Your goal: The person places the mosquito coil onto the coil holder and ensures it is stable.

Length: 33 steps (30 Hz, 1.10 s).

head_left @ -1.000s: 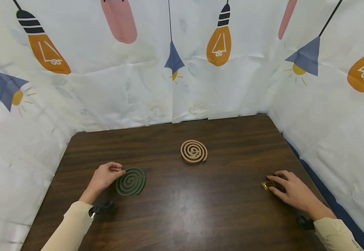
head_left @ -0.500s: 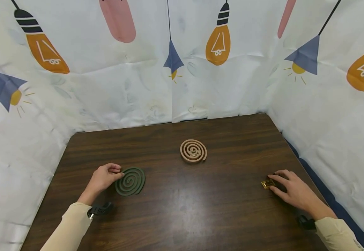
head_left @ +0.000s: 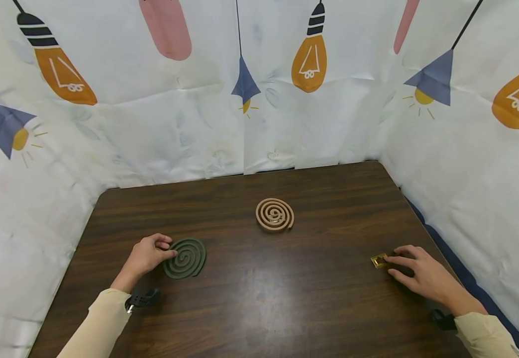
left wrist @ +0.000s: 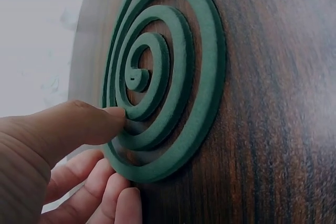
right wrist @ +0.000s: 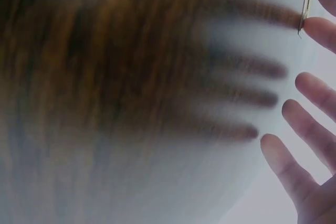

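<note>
My left hand [head_left: 146,256] pinches the outer edge of a green mosquito coil [head_left: 186,258] on the left of the table. Its thumb [left wrist: 97,121] lies over the coil's face in the left wrist view, with the fingers bent at the outer rim. On the right, my right hand [head_left: 425,273] reaches over a small flat gold metal piece [head_left: 379,260] with a cut-out middle. A fingertip touches that piece; the thumb stands a little apart and the fingers are spread. In the right wrist view the metal piece [right wrist: 305,3] appears edge-on beside two fingertips.
A tan mosquito coil [head_left: 274,215] lies near the back middle of the dark wooden table [head_left: 259,288]. White printed cloth [head_left: 174,129] hangs behind and along both sides. Dark bands [head_left: 143,298] circle the wrists.
The right hand's thumb has drawn away from the gold metal piece and the hand has shifted slightly right. The left hand stays at the green coil, its thumb a touch lower.
</note>
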Each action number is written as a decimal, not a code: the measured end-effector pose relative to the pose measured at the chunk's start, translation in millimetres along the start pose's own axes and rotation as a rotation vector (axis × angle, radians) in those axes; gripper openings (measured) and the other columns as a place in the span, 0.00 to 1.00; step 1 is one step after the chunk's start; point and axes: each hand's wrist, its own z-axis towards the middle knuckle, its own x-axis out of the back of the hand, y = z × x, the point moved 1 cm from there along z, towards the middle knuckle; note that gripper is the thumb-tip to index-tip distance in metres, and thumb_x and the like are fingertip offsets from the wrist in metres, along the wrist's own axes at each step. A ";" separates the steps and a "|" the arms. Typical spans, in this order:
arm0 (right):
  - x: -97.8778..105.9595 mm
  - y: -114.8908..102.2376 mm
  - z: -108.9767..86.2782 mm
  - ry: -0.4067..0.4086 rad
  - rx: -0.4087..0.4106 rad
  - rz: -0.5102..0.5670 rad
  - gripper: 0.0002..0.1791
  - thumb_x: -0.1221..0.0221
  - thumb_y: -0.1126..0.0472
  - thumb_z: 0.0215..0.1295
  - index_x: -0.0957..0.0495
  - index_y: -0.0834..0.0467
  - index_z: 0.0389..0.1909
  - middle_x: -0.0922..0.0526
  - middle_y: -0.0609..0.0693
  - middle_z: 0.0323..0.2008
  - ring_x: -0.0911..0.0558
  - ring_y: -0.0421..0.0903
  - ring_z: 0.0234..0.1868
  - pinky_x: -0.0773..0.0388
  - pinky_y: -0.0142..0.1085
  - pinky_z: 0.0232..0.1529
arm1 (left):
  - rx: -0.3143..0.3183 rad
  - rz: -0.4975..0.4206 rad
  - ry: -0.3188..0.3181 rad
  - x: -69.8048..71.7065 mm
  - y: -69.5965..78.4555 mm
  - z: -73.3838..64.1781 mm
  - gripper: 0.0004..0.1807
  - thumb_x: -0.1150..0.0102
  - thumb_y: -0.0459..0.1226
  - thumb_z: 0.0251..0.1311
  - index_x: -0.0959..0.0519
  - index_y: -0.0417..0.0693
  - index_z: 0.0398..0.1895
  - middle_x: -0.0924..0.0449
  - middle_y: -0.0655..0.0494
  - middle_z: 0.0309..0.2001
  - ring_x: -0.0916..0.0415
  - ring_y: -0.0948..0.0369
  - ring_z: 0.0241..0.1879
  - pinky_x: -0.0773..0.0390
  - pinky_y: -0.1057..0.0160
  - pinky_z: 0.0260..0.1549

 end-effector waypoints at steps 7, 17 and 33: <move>-1.4 -0.7 3.1 -0.003 0.003 0.006 0.21 0.23 0.53 0.54 0.11 0.51 0.50 0.16 0.56 0.50 0.18 0.57 0.48 0.17 0.55 0.43 | -0.010 0.012 -0.001 -2.1 0.0 2.0 0.25 0.30 0.43 0.62 0.21 0.35 0.57 0.15 0.40 0.48 0.19 0.50 0.44 0.22 0.58 0.37; -3.4 -0.1 5.0 -0.002 -0.002 0.014 0.24 0.24 0.53 0.55 0.12 0.52 0.54 0.17 0.57 0.50 0.18 0.58 0.49 0.16 0.56 0.44 | 0.011 -0.018 -0.023 -1.9 1.8 -0.2 0.25 0.29 0.43 0.63 0.19 0.35 0.56 0.15 0.41 0.48 0.19 0.51 0.45 0.20 0.54 0.40; -8.6 -2.9 12.6 -0.025 -0.009 0.012 0.26 0.24 0.52 0.55 0.14 0.51 0.56 0.17 0.56 0.51 0.18 0.58 0.49 0.17 0.58 0.46 | 0.035 -0.336 -0.117 -8.0 7.9 -2.9 0.23 0.38 0.41 0.72 0.29 0.34 0.60 0.17 0.41 0.50 0.16 0.60 0.37 0.14 0.60 0.35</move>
